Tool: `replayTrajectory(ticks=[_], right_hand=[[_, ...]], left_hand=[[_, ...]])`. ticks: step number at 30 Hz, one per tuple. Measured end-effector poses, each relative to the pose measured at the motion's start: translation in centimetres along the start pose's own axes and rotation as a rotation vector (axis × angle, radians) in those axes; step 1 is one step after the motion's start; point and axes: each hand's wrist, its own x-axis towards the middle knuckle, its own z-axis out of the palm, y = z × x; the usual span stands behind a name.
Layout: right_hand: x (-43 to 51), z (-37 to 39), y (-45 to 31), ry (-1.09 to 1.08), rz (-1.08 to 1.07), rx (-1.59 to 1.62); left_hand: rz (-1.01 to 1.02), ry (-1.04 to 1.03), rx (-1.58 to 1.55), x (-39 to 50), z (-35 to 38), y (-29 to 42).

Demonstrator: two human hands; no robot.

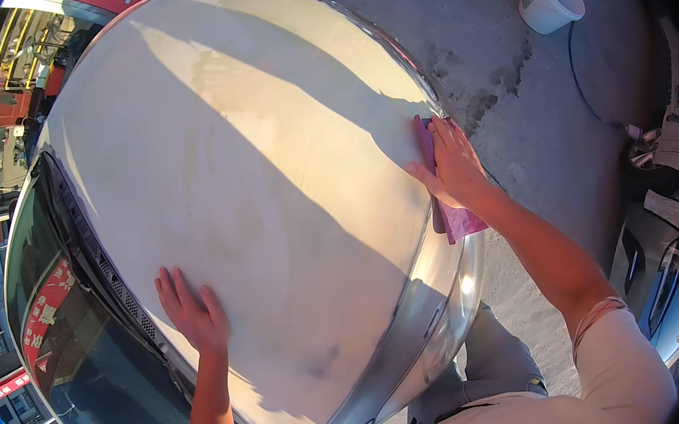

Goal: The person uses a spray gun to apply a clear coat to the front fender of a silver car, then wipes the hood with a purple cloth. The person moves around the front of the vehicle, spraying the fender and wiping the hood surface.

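Observation:
A car's hood (234, 180) with a dull, pale surface spreads out before me, crossed by bands of sunlight and shadow. Near its front edge, my right hand (451, 163) lies over a pink-purple cloth or sheet (461, 222), fingers extended, pressing it against the hood. Part of that sheet hangs past the edge. On the windshield side, my left hand (192, 309) rests on or just above the hood with its fingers apart and nothing in it. The dark windshield (114, 392) and black cowl are left of it.
A white bucket (550, 0) stands on the concrete floor (508, 83) at the upper right, with a dark hose or cable beside it. Another vehicle (656, 256), partly covered with sheets, is at the right edge. Shelves of supplies (9, 55) appear at the upper left.

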Motion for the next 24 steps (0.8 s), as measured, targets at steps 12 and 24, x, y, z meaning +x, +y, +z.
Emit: replayTrajectory(ticks=[12, 24], right_hand=[[2.7, -1.0, 0.2, -0.278, 0.321, 0.373], [1.8, 4.3, 3.3, -0.047, 0.206, 0.322]], left_hand=[[-0.003, -0.033, -0.005, 0.2, -0.2, 0.0], [-0.014, -0.051, 0.003, 0.1, -0.2, -0.2]])
